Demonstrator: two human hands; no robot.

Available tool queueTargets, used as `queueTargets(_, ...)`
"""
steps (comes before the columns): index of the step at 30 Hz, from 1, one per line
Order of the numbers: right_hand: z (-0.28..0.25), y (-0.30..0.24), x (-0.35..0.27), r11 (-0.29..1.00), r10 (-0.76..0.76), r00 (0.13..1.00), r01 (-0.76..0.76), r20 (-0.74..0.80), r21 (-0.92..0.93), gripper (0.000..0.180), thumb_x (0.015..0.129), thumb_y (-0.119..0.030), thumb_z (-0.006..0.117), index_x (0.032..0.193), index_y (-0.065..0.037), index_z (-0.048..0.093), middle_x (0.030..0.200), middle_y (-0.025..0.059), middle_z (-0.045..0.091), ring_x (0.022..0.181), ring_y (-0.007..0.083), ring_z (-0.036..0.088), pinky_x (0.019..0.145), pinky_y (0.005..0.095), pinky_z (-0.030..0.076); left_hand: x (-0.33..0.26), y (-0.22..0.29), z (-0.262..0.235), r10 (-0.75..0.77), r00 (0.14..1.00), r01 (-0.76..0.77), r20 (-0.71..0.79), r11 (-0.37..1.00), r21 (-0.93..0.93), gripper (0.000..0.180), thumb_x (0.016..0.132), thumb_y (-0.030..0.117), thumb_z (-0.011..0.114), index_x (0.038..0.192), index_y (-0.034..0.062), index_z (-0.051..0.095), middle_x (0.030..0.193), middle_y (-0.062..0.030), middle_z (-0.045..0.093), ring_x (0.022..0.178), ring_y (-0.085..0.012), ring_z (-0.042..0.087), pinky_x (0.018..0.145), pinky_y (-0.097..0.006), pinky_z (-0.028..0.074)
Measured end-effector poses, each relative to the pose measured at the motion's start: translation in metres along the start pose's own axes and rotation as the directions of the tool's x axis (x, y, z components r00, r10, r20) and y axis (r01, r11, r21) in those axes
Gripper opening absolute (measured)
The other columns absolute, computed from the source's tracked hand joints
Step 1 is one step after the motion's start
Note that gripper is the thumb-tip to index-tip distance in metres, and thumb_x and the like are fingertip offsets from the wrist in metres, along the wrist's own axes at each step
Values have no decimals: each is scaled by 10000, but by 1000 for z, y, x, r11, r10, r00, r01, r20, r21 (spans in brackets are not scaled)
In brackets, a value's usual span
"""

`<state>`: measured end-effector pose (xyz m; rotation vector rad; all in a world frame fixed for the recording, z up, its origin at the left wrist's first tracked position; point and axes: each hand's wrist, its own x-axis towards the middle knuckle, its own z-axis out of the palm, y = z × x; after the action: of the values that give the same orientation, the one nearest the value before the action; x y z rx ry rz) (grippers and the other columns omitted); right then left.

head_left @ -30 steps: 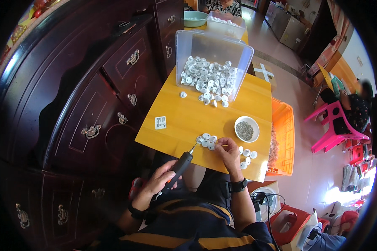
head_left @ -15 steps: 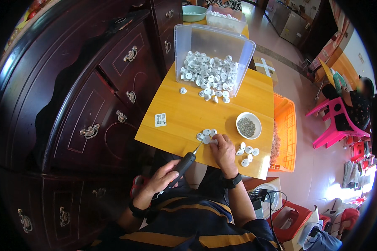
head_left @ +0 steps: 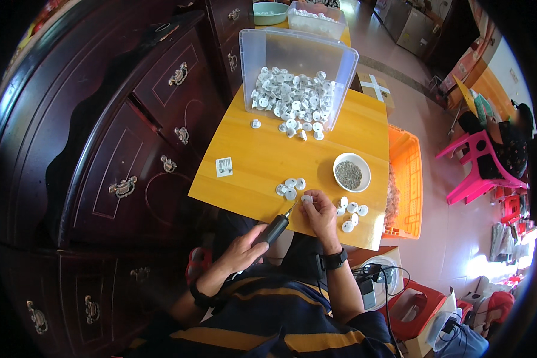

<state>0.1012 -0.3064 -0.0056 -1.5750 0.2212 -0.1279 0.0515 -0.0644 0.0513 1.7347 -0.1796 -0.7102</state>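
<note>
Head view: a small round white plastic cap [head_left: 306, 199] is pinched in the right hand [head_left: 321, 213] at the yellow wooden table's [head_left: 262, 158] near edge while the black pen-shaped power tool [head_left: 272, 228], gripped closed in the left hand [head_left: 240, 250], is brought tip-first to it, so a steady, precise touch is judged needed next.

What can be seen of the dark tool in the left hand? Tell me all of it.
The tool is a slim, pen-shaped driver with a dark, plastic-looking body and a thin metal tip. The left hand grips its rear end; it slants up and to the right over the near edge of the yellow table. Its tip meets a small white round part pinched in the right hand. Whether it has a cord cannot be told.
</note>
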Motion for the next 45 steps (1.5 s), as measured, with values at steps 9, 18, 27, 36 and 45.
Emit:
queueTargets(9, 4, -3, -5, 984, -99, 993, 90, -57, -153, 119, 903, -105, 697, 984, -19, 684, 752, -23, 663, 657, 20, 587, 604, 202, 482, 7, -9, 3, 29, 999, -29, -16, 999, 16, 478, 970, 243, 562, 1393, 55, 441, 809, -44, 595, 613, -124, 638, 569, -284, 542)
queueTargets(18, 3, 5, -4, 981, -155, 987, 148, -48, -128, 115, 882, -82, 705, 979, -24, 683, 767, -14, 651, 668, 25, 596, 609, 203, 485, 9, -11, 4, 31, 999, -31, -10, 999, 6, 478, 964, 248, 563, 1381, 39, 452, 808, -43, 597, 611, -125, 638, 561, -283, 530)
queueTargets(27, 3, 3, -5, 981, -139, 990, 133, -34, -142, 122, 884, -61, 699, 999, -20, 686, 787, -3, 662, 672, 46, 613, 622, 211, 500, 10, -10, 3, 17, 1000, -17, -3, 1000, -26, 475, 962, 239, 565, 1377, 36, 456, 819, -38, 597, 602, -115, 622, 558, -277, 523)
queueTargets(36, 1, 6, -4, 970, -161, 986, 152, -31, -189, 137, 872, -61, 706, 1002, -23, 691, 772, 12, 655, 652, 51, 603, 610, 221, 494, 10, -8, 3, 26, 1000, -26, 9, 998, -55, 451, 959, 206, 551, 1369, 41, 463, 803, -24, 586, 605, -105, 613, 563, -273, 524)
queueTargets(45, 0, 9, -3, 969, -168, 985, 158, -34, -190, 135, 873, -70, 707, 1000, -27, 692, 762, 9, 654, 649, 54, 600, 612, 221, 492, 10, -5, 2, 32, 999, -31, 15, 998, -46, 437, 958, 191, 548, 1363, 48, 472, 804, -18, 577, 603, -96, 605, 557, -267, 518)
